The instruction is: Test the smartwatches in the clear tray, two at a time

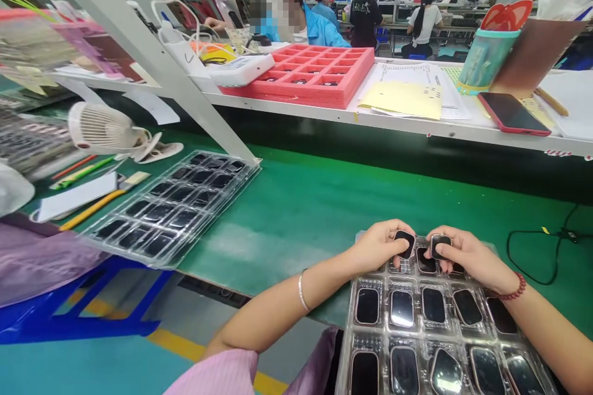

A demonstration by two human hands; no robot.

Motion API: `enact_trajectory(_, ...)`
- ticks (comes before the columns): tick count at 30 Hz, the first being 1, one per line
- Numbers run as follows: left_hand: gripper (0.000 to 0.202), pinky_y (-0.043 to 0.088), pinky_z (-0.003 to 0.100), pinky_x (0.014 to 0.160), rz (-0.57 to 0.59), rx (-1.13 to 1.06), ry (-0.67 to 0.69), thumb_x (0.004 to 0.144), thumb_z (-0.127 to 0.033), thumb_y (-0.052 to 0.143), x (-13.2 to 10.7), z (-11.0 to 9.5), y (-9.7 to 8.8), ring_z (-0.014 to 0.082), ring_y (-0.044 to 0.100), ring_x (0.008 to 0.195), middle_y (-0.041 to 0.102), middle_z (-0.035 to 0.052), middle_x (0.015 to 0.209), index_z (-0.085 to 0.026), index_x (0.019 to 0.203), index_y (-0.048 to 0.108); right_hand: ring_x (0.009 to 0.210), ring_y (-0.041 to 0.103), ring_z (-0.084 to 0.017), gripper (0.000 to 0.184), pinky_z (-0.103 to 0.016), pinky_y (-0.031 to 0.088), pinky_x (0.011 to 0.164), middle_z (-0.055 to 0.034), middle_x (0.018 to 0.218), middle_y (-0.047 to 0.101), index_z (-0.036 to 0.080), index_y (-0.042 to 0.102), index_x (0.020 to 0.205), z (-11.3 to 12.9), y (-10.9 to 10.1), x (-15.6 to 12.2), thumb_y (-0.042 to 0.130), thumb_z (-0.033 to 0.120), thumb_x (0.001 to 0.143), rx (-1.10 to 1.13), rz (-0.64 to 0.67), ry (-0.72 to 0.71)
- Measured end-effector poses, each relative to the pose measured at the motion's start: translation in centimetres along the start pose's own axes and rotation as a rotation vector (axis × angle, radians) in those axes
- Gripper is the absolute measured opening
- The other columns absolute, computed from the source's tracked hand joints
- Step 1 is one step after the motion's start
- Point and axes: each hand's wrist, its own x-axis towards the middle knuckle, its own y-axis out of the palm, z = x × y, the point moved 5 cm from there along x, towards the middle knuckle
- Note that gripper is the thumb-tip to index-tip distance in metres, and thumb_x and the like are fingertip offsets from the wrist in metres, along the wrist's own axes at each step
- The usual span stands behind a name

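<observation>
Between the thumb and fingers of my left hand point(386, 243) is a dark rounded-square watch face point(406, 243). My right hand point(466, 253) pinches a second watch face point(439, 245) of the same look, close beside the first. Both hands hover over the far row of a clear plastic tray point(386, 336). Its pockets hold several black glossy watch faces point(434, 305) with thin metallic rims. One in the near row point(446, 371) sits askew in its pocket. My fingers partly hide the far pockets.
To the left lies another clear tray point(173, 253) of dark pieces, near a small fan point(104, 126) and a yellow-handled brush point(97, 208). Above the green bench runs a shelf with a red foam tray point(352, 89), papers, a phone point(514, 113) and a cup point(486, 58). A black cable point(556, 236) lies at right.
</observation>
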Motion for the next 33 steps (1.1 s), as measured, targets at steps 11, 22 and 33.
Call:
enact_trajectory(11, 0.047, 0.042, 0.017, 0.045, -0.037, -0.312, -0.005, 0.082, -0.026, 0.060, 4.5, 0.0, -2.9, 0.0139, 0.068, 0.069, 0.068, 0.0148, 0.106, -0.014, 0.126, 0.052, 0.054, 0.062, -0.011, 0.044, -0.022, 0.052, 0.048, -0.0057, 0.085, 0.071, 0.017, 0.056, 0.124, 0.0, -2.9, 4.6, 0.063, 0.034, 0.084, 0.143, -0.055, -0.013)
enact_trajectory(22, 0.070, 0.050, 0.020, 0.055, 0.213, -0.317, 0.048, 0.073, -0.038, 0.074, 3.1, 0.2, -1.7, 0.0134, 0.067, 0.070, 0.066, 0.0127, 0.105, -0.017, 0.133, 0.046, 0.059, 0.062, -0.008, 0.045, -0.022, 0.057, 0.059, -0.0045, 0.098, 0.068, 0.021, 0.060, 0.119, 0.7, -1.4, 1.8, 0.073, 0.035, 0.078, 0.422, 0.086, -0.058)
enact_trajectory(33, 0.048, 0.052, 0.024, 0.061, -0.054, -0.146, 0.048, 0.081, -0.014, 0.056, 3.8, -1.1, -0.9, 0.0182, 0.065, 0.089, 0.059, 0.0157, 0.121, -0.017, 0.129, 0.049, 0.100, 0.065, -0.021, 0.047, -0.035, 0.057, 0.080, -0.0095, 0.129, 0.057, 0.027, 0.050, 0.131, 0.5, -2.0, 1.9, 0.060, 0.035, 0.086, 0.295, -0.064, -0.123)
